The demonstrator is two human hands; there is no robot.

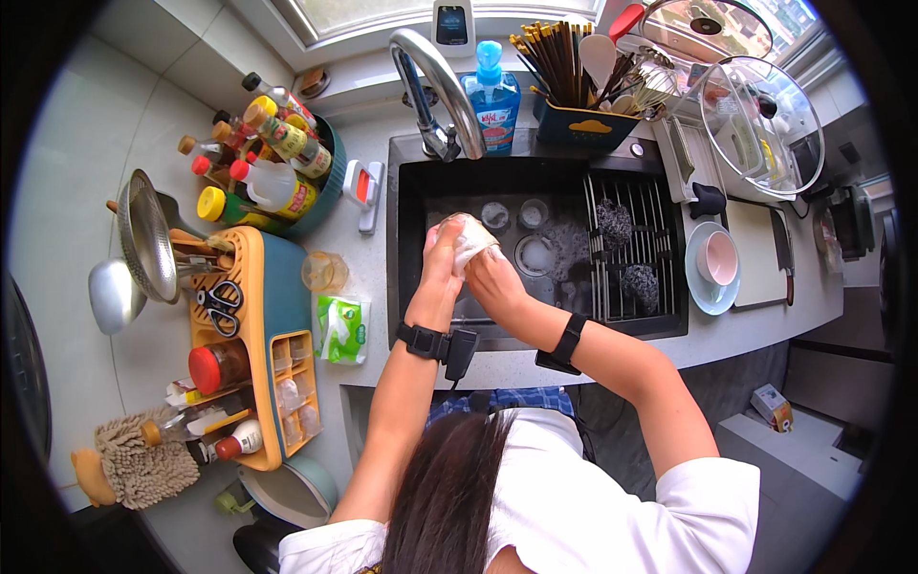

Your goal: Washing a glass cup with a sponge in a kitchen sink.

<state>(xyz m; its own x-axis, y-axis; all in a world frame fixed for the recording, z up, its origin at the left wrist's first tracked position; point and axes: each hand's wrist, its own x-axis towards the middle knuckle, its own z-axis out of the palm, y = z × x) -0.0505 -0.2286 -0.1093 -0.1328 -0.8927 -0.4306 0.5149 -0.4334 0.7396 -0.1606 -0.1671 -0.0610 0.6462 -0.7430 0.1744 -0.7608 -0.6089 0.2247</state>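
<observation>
Over the dark sink (495, 176), my left hand (443, 251) is closed around a whitish cloth (472, 240), which seems to cover a glass, though this is hard to tell. My right hand (495, 276) presses into the cloth's lower right side. Beyond my hands, two small glasses (533, 213) stand on the sink floor. A round drain (536, 255) with suds lies to their front. On the sink's right side, a metal rack (613, 269) carries two dark mesh scrubbers (640, 280). The chrome faucet (459, 107) arches over the sink's back edge.
Left of the sink stand an amber glass (325, 271), a green tissue pack (343, 330), an orange-topped organizer (276, 344) and a tub of bottles (330, 194). Blue dish soap (492, 107) and a chopstick holder (584, 128) are behind. A pink bowl (717, 257) on a plate (696, 287) is at right.
</observation>
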